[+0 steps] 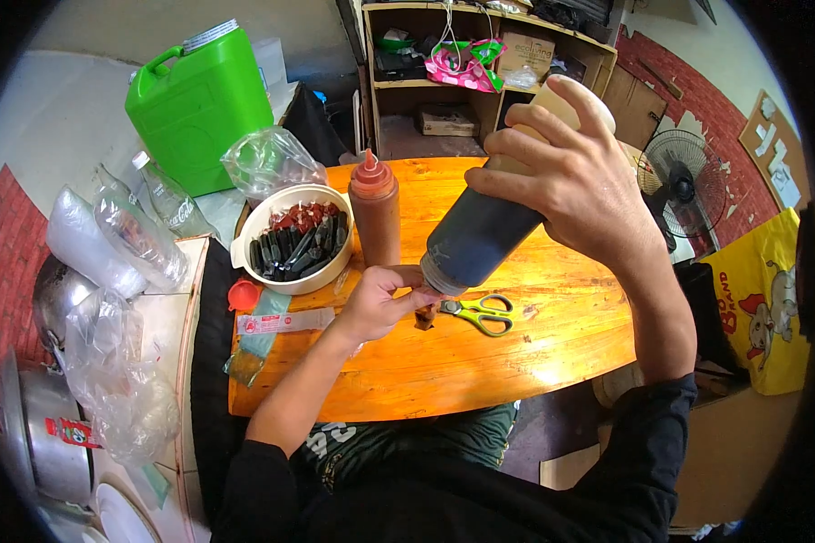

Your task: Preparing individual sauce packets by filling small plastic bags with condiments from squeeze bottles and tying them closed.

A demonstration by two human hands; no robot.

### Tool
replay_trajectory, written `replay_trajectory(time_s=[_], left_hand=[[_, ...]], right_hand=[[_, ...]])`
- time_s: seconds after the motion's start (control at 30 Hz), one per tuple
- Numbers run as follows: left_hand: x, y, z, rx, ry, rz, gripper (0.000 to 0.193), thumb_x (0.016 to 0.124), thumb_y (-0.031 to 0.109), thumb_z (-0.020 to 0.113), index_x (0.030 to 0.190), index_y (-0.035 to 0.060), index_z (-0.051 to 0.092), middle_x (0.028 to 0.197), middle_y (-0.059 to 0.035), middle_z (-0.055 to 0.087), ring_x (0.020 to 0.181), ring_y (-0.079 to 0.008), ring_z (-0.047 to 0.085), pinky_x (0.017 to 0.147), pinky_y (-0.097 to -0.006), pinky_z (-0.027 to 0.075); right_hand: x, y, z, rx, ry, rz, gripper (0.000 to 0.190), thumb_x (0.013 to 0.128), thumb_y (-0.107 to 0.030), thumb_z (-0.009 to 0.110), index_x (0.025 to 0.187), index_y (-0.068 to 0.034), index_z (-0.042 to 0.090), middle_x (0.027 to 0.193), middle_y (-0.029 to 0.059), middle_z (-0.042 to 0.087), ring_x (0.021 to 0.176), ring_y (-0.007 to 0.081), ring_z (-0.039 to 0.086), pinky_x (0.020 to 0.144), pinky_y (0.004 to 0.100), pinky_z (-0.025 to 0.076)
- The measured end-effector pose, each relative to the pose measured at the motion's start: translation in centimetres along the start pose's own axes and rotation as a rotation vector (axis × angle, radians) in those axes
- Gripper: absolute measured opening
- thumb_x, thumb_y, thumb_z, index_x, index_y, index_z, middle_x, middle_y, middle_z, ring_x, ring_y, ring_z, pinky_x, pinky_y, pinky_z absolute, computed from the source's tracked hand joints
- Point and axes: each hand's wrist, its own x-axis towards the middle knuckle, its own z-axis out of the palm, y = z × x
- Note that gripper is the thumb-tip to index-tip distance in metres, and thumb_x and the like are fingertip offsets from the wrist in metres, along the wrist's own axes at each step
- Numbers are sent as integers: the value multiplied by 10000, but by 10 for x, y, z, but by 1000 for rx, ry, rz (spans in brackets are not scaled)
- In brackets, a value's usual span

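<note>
My right hand (564, 163) grips a clear squeeze bottle of dark liquid (482, 231), tipped with its cap end down and to the left. The thumb and fingers of my left hand (384, 298) pinch the top of a small plastic bag (425, 317) with dark liquid in it, right under the bottle's cap. The bottle's nozzle is hidden. Green-handled scissors (482, 313) lie on the wooden table just right of the bag. A red-brown squeeze bottle (375, 210) stands upright behind my left hand. Beside it, a cream tub (293, 237) holds many small dark packets and red ones.
A red funnel (244, 295), a printed plastic strip (285, 321) and greenish plastic film (263, 339) lie at the wooden table's (550, 339) left end. Left of it are a green jerrycan (200, 112), glass bottles (170, 197) and pots (54, 434). A fan (681, 183) stands at right.
</note>
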Motion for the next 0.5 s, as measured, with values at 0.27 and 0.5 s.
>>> replay_trajectory(time_s=[0.27, 0.5], left_hand=[[-2, 1, -3, 11, 49, 20, 137, 913, 59, 629, 886, -64, 683, 769, -66, 672, 725, -116, 612, 673, -256, 484], [-1, 5, -5, 40, 84, 99, 202, 928, 95, 620, 798, -54, 658, 742, -78, 648, 668, -140, 607, 631, -273, 485]], right_hand=[[-3, 2, 8, 21, 4, 60, 271, 761, -150, 649, 978, -298, 715, 1023, -49, 644, 1097, 168, 577, 1083, 493, 321], [-6, 6, 10, 53, -79, 121, 439, 696, -16, 687, 1031, -299, 703, 1059, -44, 659, 1138, 193, 571, 1102, 510, 322]])
